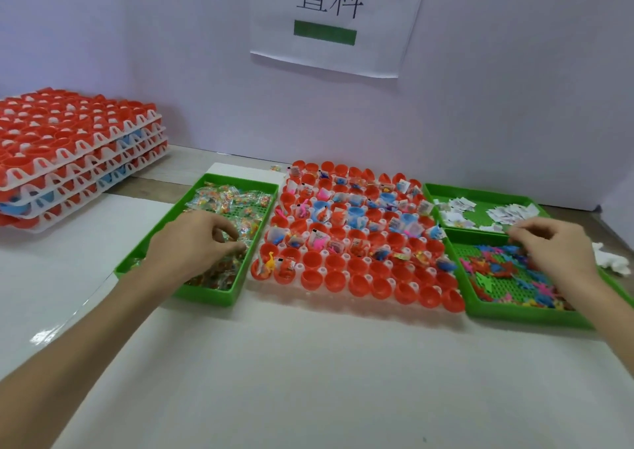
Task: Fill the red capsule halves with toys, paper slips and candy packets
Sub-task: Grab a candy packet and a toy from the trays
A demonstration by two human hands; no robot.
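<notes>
Capsule halves (356,284) are round, glossy red plastic.

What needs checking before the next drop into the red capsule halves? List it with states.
1. Empty red plastic capsule halves left in near rows: ok.
2. Clear-wrapped candy packets stocked in left green tray: ok.
3. White paper slips stocked: ok.
4. Small coloured plastic toys stocked: ok.
5. Left hand holds a packet: cannot tell.
6. Right hand holds a toy: cannot tell.
</notes>
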